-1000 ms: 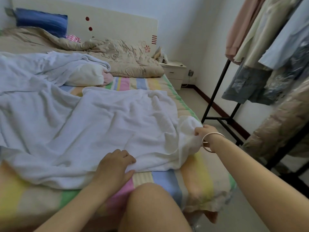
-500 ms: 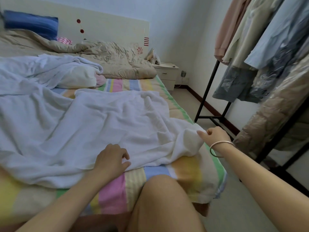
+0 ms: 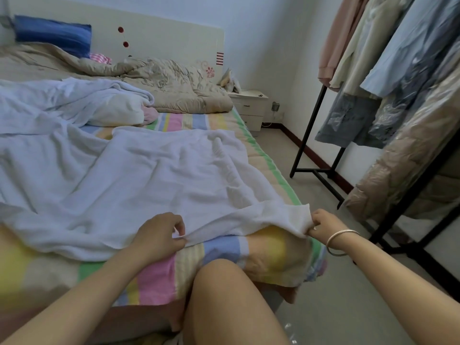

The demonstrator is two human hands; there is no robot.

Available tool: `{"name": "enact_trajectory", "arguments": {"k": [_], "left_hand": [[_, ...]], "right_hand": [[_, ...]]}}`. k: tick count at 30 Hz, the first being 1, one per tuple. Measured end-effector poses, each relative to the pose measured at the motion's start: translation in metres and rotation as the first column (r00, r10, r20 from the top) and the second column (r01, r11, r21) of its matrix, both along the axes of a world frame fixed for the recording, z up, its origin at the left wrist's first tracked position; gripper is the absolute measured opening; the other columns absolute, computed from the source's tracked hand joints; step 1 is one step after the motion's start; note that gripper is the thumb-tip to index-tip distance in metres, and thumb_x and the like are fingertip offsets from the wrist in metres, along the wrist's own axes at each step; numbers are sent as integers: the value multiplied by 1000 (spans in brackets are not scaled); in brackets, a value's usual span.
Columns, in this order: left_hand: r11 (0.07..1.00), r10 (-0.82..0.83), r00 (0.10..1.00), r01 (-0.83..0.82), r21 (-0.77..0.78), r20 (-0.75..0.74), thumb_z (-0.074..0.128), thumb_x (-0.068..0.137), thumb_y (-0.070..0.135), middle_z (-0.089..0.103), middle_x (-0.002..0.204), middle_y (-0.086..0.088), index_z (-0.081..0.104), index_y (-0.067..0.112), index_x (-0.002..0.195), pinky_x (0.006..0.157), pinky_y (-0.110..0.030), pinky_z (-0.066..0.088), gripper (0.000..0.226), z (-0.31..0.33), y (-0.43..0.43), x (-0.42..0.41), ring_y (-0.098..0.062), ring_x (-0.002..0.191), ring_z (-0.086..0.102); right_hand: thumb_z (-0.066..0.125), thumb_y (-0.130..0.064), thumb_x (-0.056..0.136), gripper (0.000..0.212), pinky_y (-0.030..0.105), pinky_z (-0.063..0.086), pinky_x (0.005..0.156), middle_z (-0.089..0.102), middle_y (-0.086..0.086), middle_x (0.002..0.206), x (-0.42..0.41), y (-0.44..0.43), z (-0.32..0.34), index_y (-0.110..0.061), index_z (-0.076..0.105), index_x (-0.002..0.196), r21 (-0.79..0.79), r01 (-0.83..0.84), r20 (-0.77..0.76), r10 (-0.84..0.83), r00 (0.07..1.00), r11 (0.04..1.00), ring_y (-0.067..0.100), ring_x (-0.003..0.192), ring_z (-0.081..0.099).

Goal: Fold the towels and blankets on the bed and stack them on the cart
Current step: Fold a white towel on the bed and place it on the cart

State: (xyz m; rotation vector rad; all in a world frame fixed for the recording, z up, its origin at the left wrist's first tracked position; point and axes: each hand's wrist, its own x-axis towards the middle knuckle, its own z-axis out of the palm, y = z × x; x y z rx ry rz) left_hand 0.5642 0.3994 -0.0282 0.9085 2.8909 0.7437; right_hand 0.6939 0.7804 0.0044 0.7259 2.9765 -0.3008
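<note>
A small bedroom with pale walls, and in it a bed [image 3: 159, 277] covered by a sheet in pastel stripes. A white towel [image 3: 161, 175] lies spread and wrinkled on this sheet, just beyond both hands. Its near edge runs from one hand to the other.

The left hand [image 3: 159, 235] pinches this near edge between thumb and curled fingers, over the pink and cream stripes. The right hand [image 3: 323, 224] pinches the towel's near corner at the corner of the bed, beside the green stripe. A thin silver bracelet [image 3: 341, 241] sits on the right wrist. Between the hands the edge is pulled into a straight line and stands a little above the sheet.

Beyond the left hand and further to its side lies a second white cloth [image 3: 49, 115] – larger, crumpled, partly under the towel. Far behind it a beige quilt [image 3: 174, 85] is bunched against the cream headboard [image 3: 161, 38], with a blue pillow [image 3: 52, 36] in the far corner.

Beyond the right hand, past the bed's end, stands a white nightstand [image 3: 251, 105] at the wall. To the outer side of the right hand a black clothes rack [image 3: 308, 135] carries hanging garments [image 3: 398, 58] – some in clear plastic covers. A bare knee [image 3: 224, 295] shows below, between the two forearms.
</note>
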Motion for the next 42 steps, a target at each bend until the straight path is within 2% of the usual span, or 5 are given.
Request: {"name": "enact_trajectory", "arguments": {"k": [13,18,23,30,42], "left_hand": [[927,-195,965,239,-290,174,62,76,66,64,71,12,61,28,71,66,-23,47,39,11,-30,39,0,67,57],[971,-76,995,90,-223,72,51,92,57,68,77,15,68,30,77,74,-31,54,35,26,-10,25,-3,73,63],[993,107,994,-106,-44,9,58,92,34,67,103,14,65,31,95,83,-34,51,9,35,28,-17,-11,88,64],[948,299,951,-305,-86,-77,51,96,29,49,138,-4,49,22,135,95,-39,44,40,26,86,-142,-28,120,52],[859,511,858,-507,65,-55,65,89,25,68,99,-11,63,18,94,82,-38,52,9,-4,117,-275,-33,98,62]], "right_hand": [[41,-25,99,34,37,53,67,70,12,60,13,15,2,3,60,94,-640,431,61,-516,854,636,23,57,68],[33,-57,97,60,29,45,70,68,8,99,5,15,1,-15,74,83,-123,252,94,-241,966,960,20,76,60],[54,-39,95,27,26,41,69,61,0,93,-42,-1,9,-16,65,105,-171,87,-46,-96,994,981,18,80,55],[57,-46,89,55,39,49,95,62,8,122,-185,-5,1,-16,49,134,-391,88,-171,-166,971,916,31,101,65],[50,-14,98,6,18,40,30,53,4,57,-316,24,10,-14,51,92,-888,145,-88,-471,878,436,5,26,46]]}}
